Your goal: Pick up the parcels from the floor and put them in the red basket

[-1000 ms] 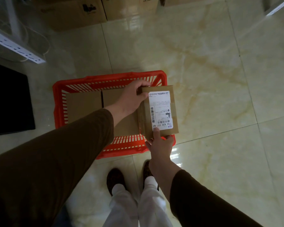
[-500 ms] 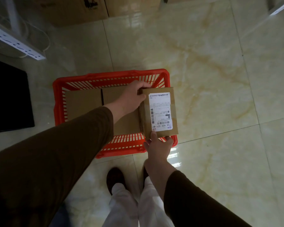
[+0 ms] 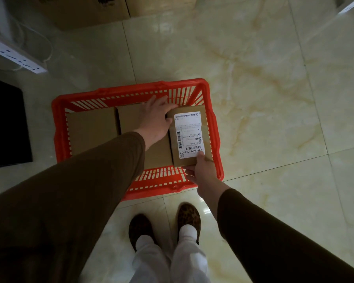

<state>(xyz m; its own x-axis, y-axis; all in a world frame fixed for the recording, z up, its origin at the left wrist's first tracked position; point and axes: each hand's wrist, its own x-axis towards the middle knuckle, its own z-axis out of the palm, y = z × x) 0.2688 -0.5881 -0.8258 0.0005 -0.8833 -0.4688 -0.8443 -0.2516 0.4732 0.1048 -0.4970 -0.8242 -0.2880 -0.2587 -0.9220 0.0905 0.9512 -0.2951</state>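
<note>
A red plastic basket (image 3: 57, 127) stands on the tiled floor in front of my feet. Two plain brown parcels lie flat inside it, one at the left (image 3: 90, 131) and one in the middle (image 3: 129, 119). A third brown parcel with a white shipping label (image 3: 189, 135) sits low in the basket's right end, beside the middle one. My left hand (image 3: 155, 121) grips its far left corner, fingers curled over the edge. My right hand (image 3: 202, 170) holds its near edge, thumb on the label.
Large cardboard boxes (image 3: 86, 9) stand at the back. A white power strip (image 3: 14, 56) with cables lies at the left, above a flat black object (image 3: 4, 123). Glossy floor tiles stretch to the right.
The labelled parcel has gone down from above the basket's right rim into its right end, with both hands following it down.
</note>
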